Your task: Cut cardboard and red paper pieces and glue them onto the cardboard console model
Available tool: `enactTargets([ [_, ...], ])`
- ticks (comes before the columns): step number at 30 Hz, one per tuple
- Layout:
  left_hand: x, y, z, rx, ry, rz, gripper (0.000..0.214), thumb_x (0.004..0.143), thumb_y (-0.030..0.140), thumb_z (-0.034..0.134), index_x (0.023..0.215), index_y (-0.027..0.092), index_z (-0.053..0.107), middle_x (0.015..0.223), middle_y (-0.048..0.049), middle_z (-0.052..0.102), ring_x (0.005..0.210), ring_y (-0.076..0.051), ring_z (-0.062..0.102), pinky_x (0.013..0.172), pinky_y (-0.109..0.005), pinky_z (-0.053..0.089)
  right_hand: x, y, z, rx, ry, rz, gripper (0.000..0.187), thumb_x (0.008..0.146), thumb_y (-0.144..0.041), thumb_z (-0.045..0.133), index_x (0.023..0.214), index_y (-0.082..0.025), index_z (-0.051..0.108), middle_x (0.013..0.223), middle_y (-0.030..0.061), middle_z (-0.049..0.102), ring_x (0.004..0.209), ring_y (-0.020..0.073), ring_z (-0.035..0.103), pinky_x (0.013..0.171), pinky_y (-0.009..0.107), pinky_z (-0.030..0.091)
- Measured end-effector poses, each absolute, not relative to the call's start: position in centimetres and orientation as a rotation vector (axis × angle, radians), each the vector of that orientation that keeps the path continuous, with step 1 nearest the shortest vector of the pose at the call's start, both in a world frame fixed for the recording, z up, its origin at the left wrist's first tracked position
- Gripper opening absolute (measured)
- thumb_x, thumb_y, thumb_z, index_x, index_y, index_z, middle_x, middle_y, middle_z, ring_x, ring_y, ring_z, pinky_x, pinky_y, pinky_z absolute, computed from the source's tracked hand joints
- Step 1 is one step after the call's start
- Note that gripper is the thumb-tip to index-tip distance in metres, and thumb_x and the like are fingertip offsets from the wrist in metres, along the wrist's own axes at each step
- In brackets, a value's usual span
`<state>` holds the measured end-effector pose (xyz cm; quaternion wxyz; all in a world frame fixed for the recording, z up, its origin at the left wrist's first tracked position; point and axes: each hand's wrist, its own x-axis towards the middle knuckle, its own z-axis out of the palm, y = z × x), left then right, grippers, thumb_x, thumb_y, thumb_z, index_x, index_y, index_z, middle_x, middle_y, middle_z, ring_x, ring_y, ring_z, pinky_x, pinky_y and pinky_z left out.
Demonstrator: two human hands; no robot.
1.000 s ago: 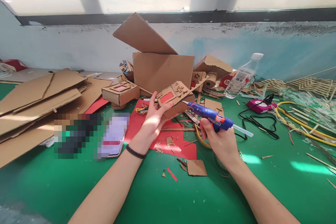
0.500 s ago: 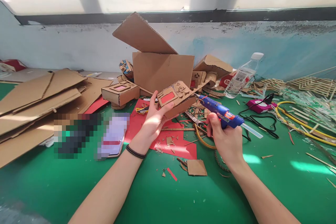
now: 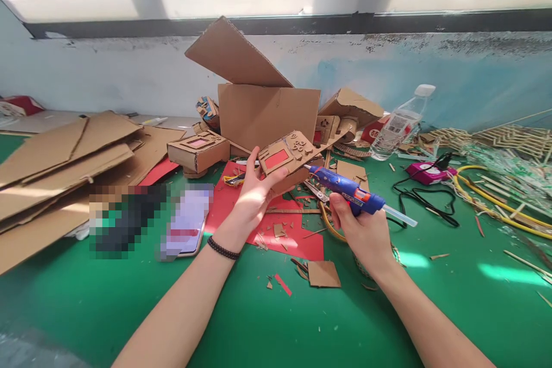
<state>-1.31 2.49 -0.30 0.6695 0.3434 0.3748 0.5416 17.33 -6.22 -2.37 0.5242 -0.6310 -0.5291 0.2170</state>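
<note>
My left hand [image 3: 250, 198] grips a small cardboard model [image 3: 288, 160] shaped like a game console, with a red screen and cut-out buttons, tilted above the table. My right hand [image 3: 360, 233] is closed round a blue hot glue gun [image 3: 349, 192]. Its nozzle points left and touches the model's right edge; a clear glue stick juts out behind. A black beaded band circles my left wrist.
An open cardboard box [image 3: 267, 112] stands behind the model, a second cardboard console [image 3: 198, 151] to its left. Flat cardboard sheets [image 3: 64, 167] pile at left. Red paper [image 3: 276, 230], scraps and scissors [image 3: 314, 191] lie on the green mat [image 3: 276, 322]. A plastic bottle [image 3: 399, 123], a pink device [image 3: 426, 172] and yellow tubing [image 3: 495, 207] sit right.
The glue gun rose toward the model's upper right corner half a second ago, then dropped back so its nozzle meets the model's right edge. My left hand held the model nearly still.
</note>
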Motion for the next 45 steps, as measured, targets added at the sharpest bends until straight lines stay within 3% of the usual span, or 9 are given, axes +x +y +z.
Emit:
enactTargets([
  [11, -1.1, 2.6, -0.6, 0.724, 0.798, 1.234, 0.113, 0.071, 0.011, 0.090, 0.162, 0.040, 0.029, 0.152, -0.0119, 0.058, 0.130, -0.035, 0.066, 0.108, -0.060, 0.055, 17.5, -6.1, -2.8, -1.510, -1.326, 0.492, 0.048, 0.088, -0.070, 0.061, 0.073, -0.024, 0.059, 0.043, -0.0049, 0.049, 0.037, 0.0137, 0.042, 0.040, 0.028, 0.031],
  [16, -1.2, 2.7, -0.5, 0.721, 0.789, 1.219, 0.114, 0.072, 0.013, 0.090, 0.163, 0.038, 0.027, 0.153, -0.0149, 0.057, 0.131, -0.037, 0.064, 0.104, -0.064, 0.056, 17.5, -6.0, -2.8, -1.520, -1.336, 0.483, 0.049, 0.089, -0.070, 0.061, 0.075, -0.023, 0.064, 0.044, -0.0045, 0.048, 0.040, 0.0151, 0.044, 0.042, 0.029, 0.035],
  [25, -1.1, 2.7, -0.5, 0.744, 0.830, 1.222, 0.115, 0.070, 0.012, 0.091, 0.162, 0.039, 0.029, 0.152, -0.0122, 0.058, 0.128, -0.033, 0.066, 0.105, -0.055, 0.058, 17.8, -6.0, -2.5, -1.533, -1.296, 0.405, 0.049, 0.088, -0.068, 0.062, 0.068, -0.023, 0.065, 0.048, -0.0001, 0.052, 0.050, 0.0191, 0.054, 0.048, 0.031, 0.041],
  [32, -1.0, 1.6, 0.4, 0.788, 0.849, 1.216, 0.108, 0.077, 0.017, 0.087, 0.164, 0.038, 0.026, 0.146, -0.0106, 0.063, 0.127, -0.028, 0.067, 0.108, -0.048, 0.057, 17.9, -6.2, -2.1, -1.615, -1.259, 0.404, 0.062, 0.086, -0.078, 0.056, 0.054, -0.025, 0.053, 0.041, -0.0003, 0.048, 0.039, 0.0152, 0.044, 0.041, 0.030, 0.033],
  [39, -0.9, 1.4, 0.6, 0.739, 0.829, 1.212, 0.111, 0.075, 0.014, 0.088, 0.163, 0.040, 0.027, 0.151, -0.0112, 0.058, 0.123, -0.030, 0.070, 0.105, -0.053, 0.059, 18.0, -6.2, -1.8, -1.624, -1.262, 0.383, 0.064, 0.088, -0.078, 0.054, 0.050, -0.026, 0.048, 0.039, 0.0001, 0.047, 0.035, 0.0145, 0.042, 0.038, 0.029, 0.031],
  [45, -1.0, 2.0, 0.3, 0.700, 0.799, 1.224, 0.112, 0.073, 0.010, 0.088, 0.163, 0.039, 0.027, 0.153, -0.0111, 0.057, 0.128, -0.030, 0.067, 0.107, -0.053, 0.057, 17.6, -6.0, -2.7, -1.569, -1.278, 0.396, 0.054, 0.085, -0.074, 0.062, 0.061, -0.026, 0.059, 0.046, 0.0006, 0.053, 0.047, 0.0202, 0.055, 0.044, 0.031, 0.040],
])
